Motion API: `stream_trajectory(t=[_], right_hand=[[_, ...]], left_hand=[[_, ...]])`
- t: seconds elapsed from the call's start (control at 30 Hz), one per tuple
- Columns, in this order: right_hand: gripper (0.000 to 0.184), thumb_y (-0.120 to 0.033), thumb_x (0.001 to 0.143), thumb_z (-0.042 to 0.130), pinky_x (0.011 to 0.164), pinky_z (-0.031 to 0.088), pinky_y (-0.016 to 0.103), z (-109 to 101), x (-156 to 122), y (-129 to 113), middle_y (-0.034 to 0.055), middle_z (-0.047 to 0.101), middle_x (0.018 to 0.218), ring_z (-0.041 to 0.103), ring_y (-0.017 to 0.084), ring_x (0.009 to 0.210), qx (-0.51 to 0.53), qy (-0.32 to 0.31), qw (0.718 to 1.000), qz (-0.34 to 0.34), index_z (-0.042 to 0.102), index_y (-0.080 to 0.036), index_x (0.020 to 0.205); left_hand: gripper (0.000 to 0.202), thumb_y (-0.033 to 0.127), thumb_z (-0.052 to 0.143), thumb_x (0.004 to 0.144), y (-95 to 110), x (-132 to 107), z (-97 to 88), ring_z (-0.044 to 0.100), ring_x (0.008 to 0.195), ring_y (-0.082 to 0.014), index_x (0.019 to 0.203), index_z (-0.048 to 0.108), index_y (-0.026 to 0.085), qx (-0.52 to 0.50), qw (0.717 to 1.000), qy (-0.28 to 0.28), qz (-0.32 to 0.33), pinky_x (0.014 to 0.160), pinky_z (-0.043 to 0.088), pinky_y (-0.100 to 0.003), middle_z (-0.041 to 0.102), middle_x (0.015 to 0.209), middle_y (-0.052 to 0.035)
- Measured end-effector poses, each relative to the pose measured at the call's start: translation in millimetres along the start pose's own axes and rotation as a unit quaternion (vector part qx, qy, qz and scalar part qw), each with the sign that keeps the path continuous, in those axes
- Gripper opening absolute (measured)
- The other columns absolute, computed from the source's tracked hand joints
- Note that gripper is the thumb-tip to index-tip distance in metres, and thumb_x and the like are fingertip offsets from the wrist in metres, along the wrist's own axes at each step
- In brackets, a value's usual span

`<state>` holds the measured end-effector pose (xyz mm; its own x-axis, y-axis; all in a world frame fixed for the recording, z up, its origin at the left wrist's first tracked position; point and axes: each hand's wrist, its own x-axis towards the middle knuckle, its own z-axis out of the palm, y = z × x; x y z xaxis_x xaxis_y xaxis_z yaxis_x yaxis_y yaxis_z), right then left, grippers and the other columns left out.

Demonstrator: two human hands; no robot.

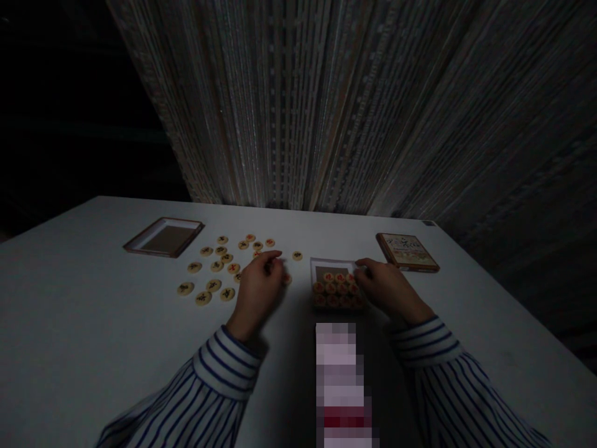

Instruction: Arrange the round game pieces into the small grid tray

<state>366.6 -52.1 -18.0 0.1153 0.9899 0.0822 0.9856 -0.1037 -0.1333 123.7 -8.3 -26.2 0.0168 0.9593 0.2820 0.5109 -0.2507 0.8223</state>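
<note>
Round tan discs with black or red characters [213, 285] lie scattered beside the left hand [259, 283], fingers curled, grip unclear; rightward, a pale-rimmed rectangular box [319, 271] holds red-marked discs [330, 288], the right hand [390, 287] bent at its right rim, grip unclear.

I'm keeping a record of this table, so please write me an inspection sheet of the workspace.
Surface: white table, dimly lit.
Pieces and box: red-marked pieces in rows inside a small box; loose pieces, marked dark or red, scattered mostly to its left.
Clutter: open tray, far left; printed case, far right; pixelated patch at the near side, unidentifiable.
Hands: left hand, fingers curled, beside the loose pieces, grip unclear; right hand at the small box's far right corner.
Cables: nothing seen.
Surroundings: striped, curtain-like hanging behind the table; darkness at left.
</note>
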Motion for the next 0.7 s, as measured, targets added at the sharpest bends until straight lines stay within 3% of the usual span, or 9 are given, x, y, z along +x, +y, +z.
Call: stream_trajectory(t=[0.7], right_hand=[[0.034, -0.027, 0.084, 0.040, 0.068, 0.042, 0.028, 2.3, -0.6, 0.0, 0.0093, 0.071, 0.084, 0.065, 0.020, 0.079, 0.029, 0.013, 0.999, -0.012, 0.061, -0.014, 0.107]], left_hand=[[0.031, 0.026, 0.046, 0.077, 2.4, -3.1, 1.5, 0.059, 0.061, -0.0156, 0.097, 0.065, 0.011, 0.014, 1.000, -0.016, 0.003, 0.061, 0.046, -0.027, 0.067, 0.069, -0.0048]])
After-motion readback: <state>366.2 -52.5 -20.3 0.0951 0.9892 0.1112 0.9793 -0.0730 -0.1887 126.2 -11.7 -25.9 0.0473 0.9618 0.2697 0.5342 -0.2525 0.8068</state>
